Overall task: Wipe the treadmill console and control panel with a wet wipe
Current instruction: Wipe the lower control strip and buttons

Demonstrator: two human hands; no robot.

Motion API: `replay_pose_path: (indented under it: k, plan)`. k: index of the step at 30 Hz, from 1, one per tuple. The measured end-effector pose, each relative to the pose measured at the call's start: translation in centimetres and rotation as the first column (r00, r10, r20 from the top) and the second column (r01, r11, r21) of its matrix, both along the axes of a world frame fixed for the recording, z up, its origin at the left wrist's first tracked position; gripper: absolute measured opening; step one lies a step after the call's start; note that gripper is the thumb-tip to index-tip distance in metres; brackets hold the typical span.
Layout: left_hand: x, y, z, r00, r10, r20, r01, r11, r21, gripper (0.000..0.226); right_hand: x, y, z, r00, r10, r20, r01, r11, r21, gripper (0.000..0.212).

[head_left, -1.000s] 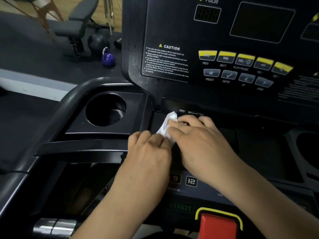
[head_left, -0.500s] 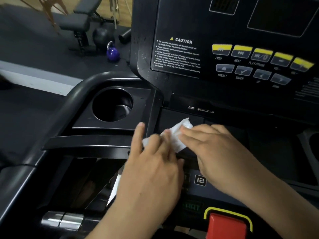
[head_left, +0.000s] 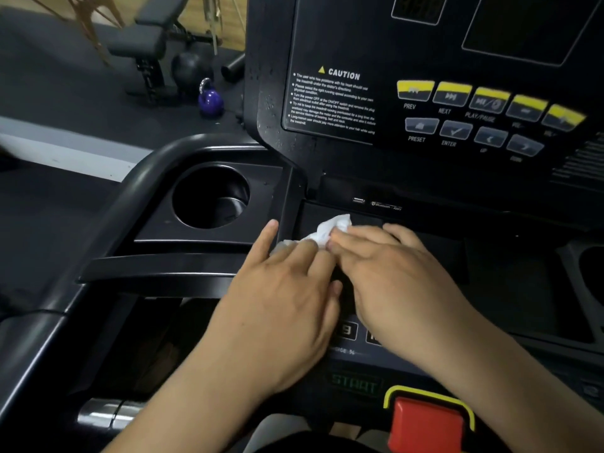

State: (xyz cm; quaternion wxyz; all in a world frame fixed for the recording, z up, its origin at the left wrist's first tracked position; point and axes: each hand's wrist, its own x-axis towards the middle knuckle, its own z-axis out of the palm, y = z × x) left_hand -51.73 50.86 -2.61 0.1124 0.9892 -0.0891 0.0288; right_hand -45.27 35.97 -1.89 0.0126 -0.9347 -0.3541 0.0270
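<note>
Crumpled white wet wipe (head_left: 330,228) on black console shelf (head_left: 425,253), just below USB port (head_left: 358,200). L grip (head_left: 284,299) flat, pressing it; R grip (head_left: 398,279) fingertips on it, pinch unclear. Risk: upward stroke pushes moisture into port.

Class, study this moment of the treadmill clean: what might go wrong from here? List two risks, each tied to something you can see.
1. The wet wipe lies close to the USB port; moisture might get into it.
2. The left hand and right hand, both pressing the wipe, lie over the number keys near the START button; a slip might press one.
</note>
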Motion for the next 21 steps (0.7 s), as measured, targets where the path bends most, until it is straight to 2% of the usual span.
replay_pose_path:
  k: [2,6,9,13,16,19,21]
  plan:
    - [0.4,0.5,-0.3,1.0,-0.014,0.001,0.014,1.0,0.006,0.041,-1.4,-0.9,0.1,1.0,-0.023,0.012,0.023,1.0,-0.009,0.039]
    - [1.2,0.2,-1.4,0.999,0.002,-0.045,0.003,0.993,0.119,0.052,-2.2,-0.9,0.2,0.991,-0.135,0.015,0.136,0.989,-0.057,0.031]
    - [2.6,0.2,-0.8,0.998,0.014,-0.065,-0.003,0.987,0.164,0.055,-0.6,0.3,0.4,0.986,-0.164,0.003,0.163,0.978,-0.128,0.042]
    - [1.3,0.1,1.1,0.991,-0.029,-0.133,0.036,0.998,0.05,0.057,-1.6,-0.5,1.6,0.982,-0.138,-0.129,0.113,0.977,-0.18,0.049]
    - [1.0,-0.2,1.1,0.985,-0.017,-0.17,0.026,0.998,0.051,0.064,-1.9,-1.0,2.1,0.97,-0.096,-0.222,0.064,0.987,-0.146,0.051]
    - [2.8,-0.3,0.4,0.992,0.022,-0.123,-0.011,0.996,0.092,0.061,-0.2,0.1,1.8,0.988,-0.094,-0.125,0.08,0.991,-0.111,0.054]
    - [3.3,-0.2,0.2,0.992,0.031,-0.125,-0.018,0.994,0.104,0.059,-0.2,0.4,1.6,0.986,-0.121,-0.116,0.107,0.987,-0.121,0.052]
